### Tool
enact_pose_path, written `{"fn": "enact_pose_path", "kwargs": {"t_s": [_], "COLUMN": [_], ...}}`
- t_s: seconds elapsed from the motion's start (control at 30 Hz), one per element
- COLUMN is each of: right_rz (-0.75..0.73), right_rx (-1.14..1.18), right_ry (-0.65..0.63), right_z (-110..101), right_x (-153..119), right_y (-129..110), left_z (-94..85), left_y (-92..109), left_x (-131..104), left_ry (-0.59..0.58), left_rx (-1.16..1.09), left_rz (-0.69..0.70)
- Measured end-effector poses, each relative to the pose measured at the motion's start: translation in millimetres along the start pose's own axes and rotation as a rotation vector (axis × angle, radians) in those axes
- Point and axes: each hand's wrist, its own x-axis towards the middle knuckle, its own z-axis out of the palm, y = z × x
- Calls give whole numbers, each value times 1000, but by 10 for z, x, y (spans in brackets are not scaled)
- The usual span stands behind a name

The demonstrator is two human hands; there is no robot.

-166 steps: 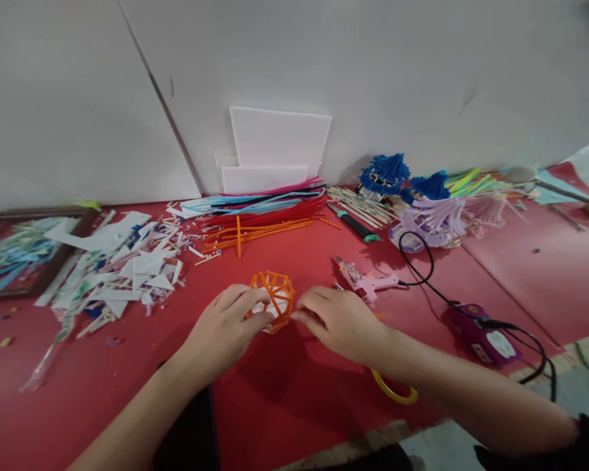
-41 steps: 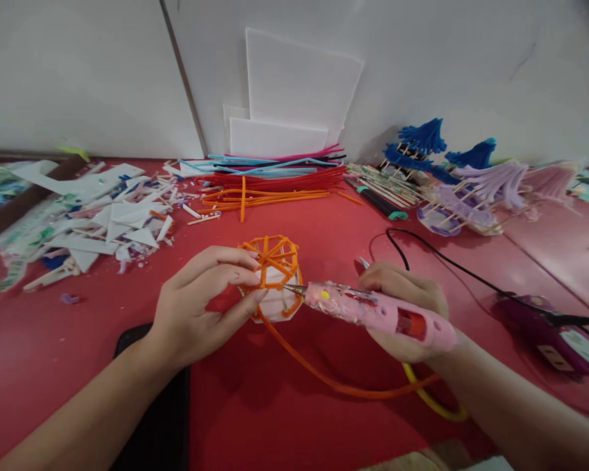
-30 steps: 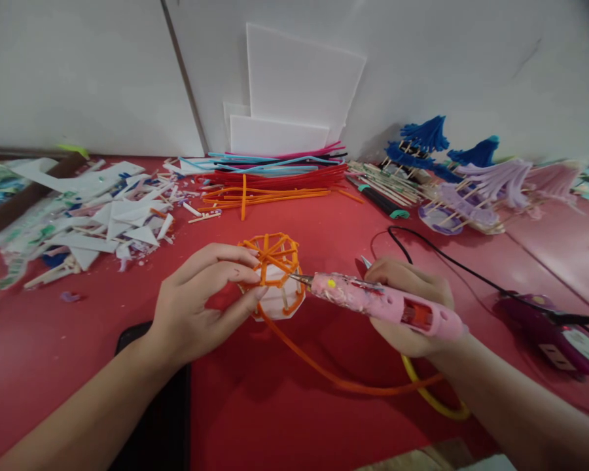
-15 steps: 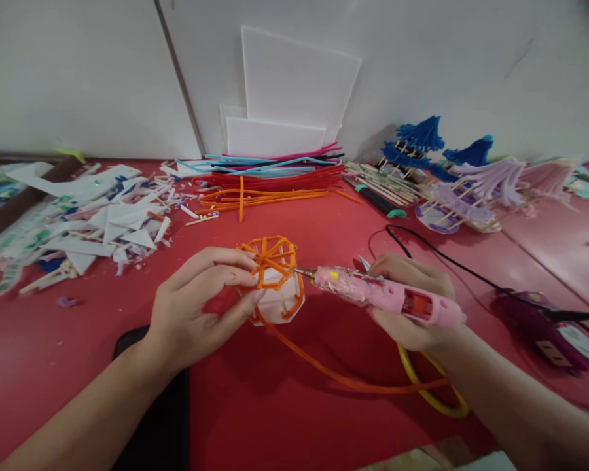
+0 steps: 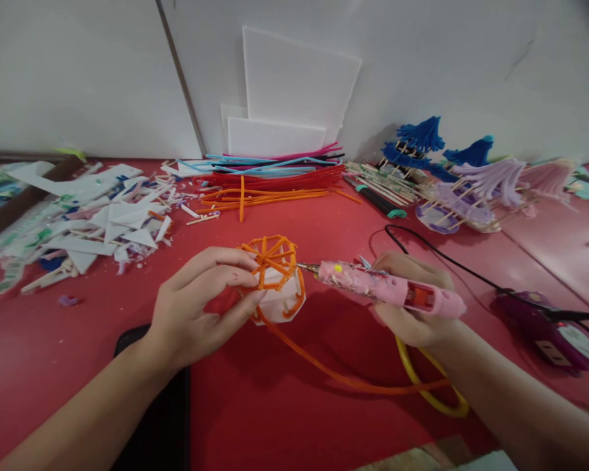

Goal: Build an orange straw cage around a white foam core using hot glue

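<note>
Between thumb and fingers, my left hand (image 5: pixel 206 294) grips the left side of a small carousel-like model (image 5: pixel 277 261). Orange pipe-cleaner spokes and a ring form its top, above a white octagonal base (image 5: pixel 279 302) edged in orange. A long orange pipe cleaner (image 5: pixel 334 373) trails from its underside toward my right forearm. My right hand (image 5: pixel 415 301) is wrapped around a pink glue gun (image 5: pixel 383 286), whose metal tip is just right of the model's orange ring. A pointed metal blade (image 5: pixel 365 262) shows behind the gun; the rest of it is hidden.
Foam-board scraps (image 5: pixel 112 222) pile up at left. Bundled pipe cleaners (image 5: pixel 279 176) and a dark green-ended tool (image 5: pixel 380 201) lie behind. Finished models (image 5: pixel 471 186) stand at right, near a purple power strip (image 5: pixel 552 330) and black cord (image 5: pixel 446 258). A black phone-like slab (image 5: pixel 161 418) lies under my left forearm.
The glue gun has shifted slightly right, so its tip has drawn back a little from the orange ring. My left hand and the model have barely moved.
</note>
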Motion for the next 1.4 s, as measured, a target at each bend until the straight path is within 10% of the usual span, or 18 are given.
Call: {"fn": "enact_pose_path", "kwargs": {"t_s": [0.13, 0.5, 0.67, 0.83, 1.1, 1.4], "right_rz": [-84, 245, 136, 36, -95, 179], "right_rx": [-44, -696, -606, -336, -419, -247], "right_ry": [32, -289, -144, -602, -788, -475], "right_z": [-13, -245, -181, 188, 363, 235], "right_x": [36, 92, 82, -29, 21, 1], "right_y": [18, 633, 7, -743, -673, -808], "left_z": [-12, 23, 31, 25, 13, 17], "left_y": [6, 47, 28, 19, 32, 91], "left_x": [-11, 33, 22, 7, 27, 63], "left_ry": [-40, -184, -175, -184, -208, -174], "left_rx": [-12, 48, 76, 71, 135, 192], "left_rz": [4, 114, 137, 151, 206, 241]}}
